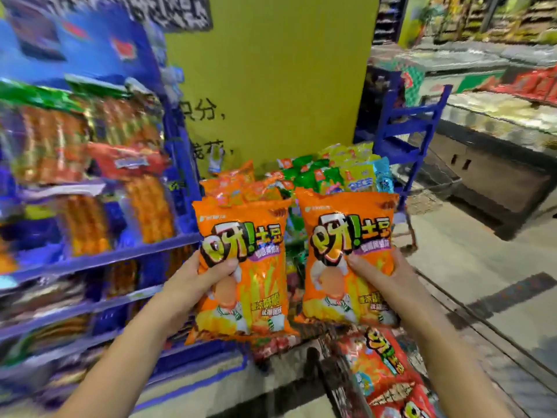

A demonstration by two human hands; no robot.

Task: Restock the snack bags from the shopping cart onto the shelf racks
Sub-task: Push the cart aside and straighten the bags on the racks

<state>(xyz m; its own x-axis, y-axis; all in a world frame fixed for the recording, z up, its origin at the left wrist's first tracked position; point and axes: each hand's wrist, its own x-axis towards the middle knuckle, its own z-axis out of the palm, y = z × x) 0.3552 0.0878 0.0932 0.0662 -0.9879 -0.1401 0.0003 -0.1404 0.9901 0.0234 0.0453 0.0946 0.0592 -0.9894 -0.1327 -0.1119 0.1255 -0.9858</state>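
Left hand (208, 274): grips orange snack bag (241, 267), frame centre.
Right hand (376, 271): grips its twin (346, 254).
Shelf racks (99, 254): left, mostly stocked.
Cart heap (316, 173): many bags left.

Two orange snack bags (241, 267) (346, 260) are glossy, crinkled plastic film; blue shelf racks (120, 254) look like painted metal.

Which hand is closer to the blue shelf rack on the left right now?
Left. The left hand, gripping the left orange bag, is right beside the blue shelf rack. The right hand, gripping the right orange bag, is farther off, past both bags.
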